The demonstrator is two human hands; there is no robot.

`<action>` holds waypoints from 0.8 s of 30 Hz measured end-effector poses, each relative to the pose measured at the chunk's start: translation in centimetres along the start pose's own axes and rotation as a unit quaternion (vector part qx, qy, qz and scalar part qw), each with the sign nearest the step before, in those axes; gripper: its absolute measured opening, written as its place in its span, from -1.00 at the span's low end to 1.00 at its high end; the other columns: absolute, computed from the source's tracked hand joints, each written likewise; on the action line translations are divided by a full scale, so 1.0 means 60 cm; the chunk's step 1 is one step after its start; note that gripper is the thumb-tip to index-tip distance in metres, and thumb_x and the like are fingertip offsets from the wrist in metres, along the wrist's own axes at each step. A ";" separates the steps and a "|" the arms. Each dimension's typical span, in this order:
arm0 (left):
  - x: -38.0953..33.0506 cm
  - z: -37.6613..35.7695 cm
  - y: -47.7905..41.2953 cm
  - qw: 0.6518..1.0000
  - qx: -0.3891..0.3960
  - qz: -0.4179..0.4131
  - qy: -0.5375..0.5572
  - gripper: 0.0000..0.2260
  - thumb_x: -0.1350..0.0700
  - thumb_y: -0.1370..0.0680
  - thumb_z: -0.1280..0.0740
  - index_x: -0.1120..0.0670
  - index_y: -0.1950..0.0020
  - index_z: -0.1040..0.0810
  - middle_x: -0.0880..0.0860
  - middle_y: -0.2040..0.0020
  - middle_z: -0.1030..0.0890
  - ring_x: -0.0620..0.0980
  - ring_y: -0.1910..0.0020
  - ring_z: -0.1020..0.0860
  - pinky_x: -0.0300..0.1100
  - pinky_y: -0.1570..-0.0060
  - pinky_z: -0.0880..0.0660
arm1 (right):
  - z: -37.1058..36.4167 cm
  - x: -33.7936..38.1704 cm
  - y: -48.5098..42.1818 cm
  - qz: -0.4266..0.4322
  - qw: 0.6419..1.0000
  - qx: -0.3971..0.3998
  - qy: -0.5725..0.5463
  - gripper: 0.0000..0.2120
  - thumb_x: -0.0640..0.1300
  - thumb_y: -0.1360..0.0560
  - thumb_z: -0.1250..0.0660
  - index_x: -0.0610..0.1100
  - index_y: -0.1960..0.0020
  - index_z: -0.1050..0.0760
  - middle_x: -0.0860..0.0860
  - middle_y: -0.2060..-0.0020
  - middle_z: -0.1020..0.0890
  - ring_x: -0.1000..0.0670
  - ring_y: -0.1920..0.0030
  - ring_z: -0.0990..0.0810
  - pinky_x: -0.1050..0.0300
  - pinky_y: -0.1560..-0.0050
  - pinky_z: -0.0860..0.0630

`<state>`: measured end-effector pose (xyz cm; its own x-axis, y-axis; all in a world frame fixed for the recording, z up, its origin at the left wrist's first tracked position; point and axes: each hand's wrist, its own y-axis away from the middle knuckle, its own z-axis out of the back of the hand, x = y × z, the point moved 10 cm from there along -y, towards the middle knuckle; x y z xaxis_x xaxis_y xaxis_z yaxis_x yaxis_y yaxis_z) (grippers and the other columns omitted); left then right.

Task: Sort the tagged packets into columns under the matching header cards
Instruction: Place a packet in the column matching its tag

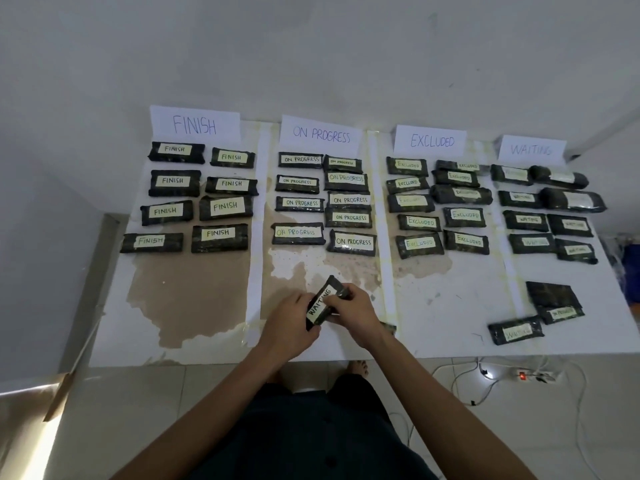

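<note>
Both hands hold one dark packet tagged WAITING [323,301] above the table's front middle, tilted on end. My left hand [290,322] grips its lower end and my right hand [356,313] its upper end. Four white header cards stand along the back: FINISH [194,124], ON PROGRESS [321,135], EXCLUDED [431,141], WAITING [531,150]. Several tagged packets lie in two-wide columns under each card. At the front right lie three loose packets: one tagged WAITING [516,330], one tagged ON PROGRESS [562,312], and one face down [550,294].
The white table [443,306] has a brown worn patch at front left and white tape strips between the columns. Part of another packet [388,328] shows behind my right wrist. A power strip with cables [523,375] lies on the tiled floor at right. The wall runs behind the cards.
</note>
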<state>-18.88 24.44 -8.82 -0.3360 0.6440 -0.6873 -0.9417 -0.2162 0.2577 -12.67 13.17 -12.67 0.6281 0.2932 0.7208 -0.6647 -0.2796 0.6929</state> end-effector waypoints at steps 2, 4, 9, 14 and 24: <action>-0.017 0.000 -0.010 0.999 -0.002 -0.025 -0.039 -0.54 0.10 -0.35 -0.38 0.08 -0.24 -0.43 0.04 -0.04 -0.49 0.04 -0.03 -0.46 -0.14 0.03 -0.45 | 0.015 0.008 0.003 0.009 1.000 0.002 0.001 -0.81 -0.29 -0.47 -0.35 -0.24 -0.06 -0.43 -0.25 -0.04 -0.58 -0.14 0.03 -0.65 0.10 0.17 -0.63; -0.035 -0.004 -0.021 0.997 0.007 -0.041 -0.069 -0.50 0.11 -0.33 -0.36 0.08 -0.27 -0.42 0.05 -0.05 -0.49 0.04 -0.02 -0.45 -0.13 0.04 -0.44 | 0.041 0.026 0.005 0.038 0.998 -0.013 0.043 -0.73 -0.23 -0.46 -0.38 -0.16 -0.13 -0.43 -0.18 -0.06 -0.56 -0.11 0.02 -0.63 0.11 0.14 -0.63; -0.094 -0.036 -0.049 0.988 0.034 -0.071 -0.133 -0.44 0.10 -0.33 -0.34 0.09 -0.33 -0.39 0.07 -0.12 -0.48 0.07 -0.08 -0.42 -0.07 -0.03 -0.45 | 0.127 0.089 0.016 0.141 0.973 -0.053 0.173 -0.64 -0.08 -0.44 -0.43 0.02 -0.19 -0.40 0.00 -0.03 -0.51 0.00 0.03 -0.59 0.20 0.07 -0.53; -0.173 -0.085 -0.080 0.986 0.050 -0.090 -0.133 -0.44 0.11 -0.33 -0.35 0.10 -0.34 -0.39 0.08 -0.13 -0.47 0.07 -0.10 -0.38 -0.07 -0.03 -0.45 | 0.252 0.109 0.025 0.159 0.963 -0.075 0.206 -0.65 -0.05 -0.46 -0.39 -0.02 -0.22 -0.41 0.01 -0.07 -0.50 0.09 0.07 -0.58 0.26 0.18 -0.52; -0.369 -0.207 -0.207 0.976 0.044 -0.157 -0.144 -0.49 0.09 -0.26 -0.30 0.18 -0.21 -0.50 0.16 -0.01 -0.54 0.17 0.02 -0.48 0.03 0.09 -0.52 | 0.553 0.110 0.009 0.167 0.949 -0.140 0.230 -0.72 -0.11 -0.45 -0.40 0.01 -0.13 -0.46 0.01 -0.09 -0.52 0.01 -0.01 -0.57 0.25 0.12 -0.46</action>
<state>0.01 3.75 -5.24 -0.0007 0.8512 -0.5249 -0.9879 0.0807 0.1321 4.54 -15.35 -6.90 0.1637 0.6166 0.7701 -0.9173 -0.1920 0.3487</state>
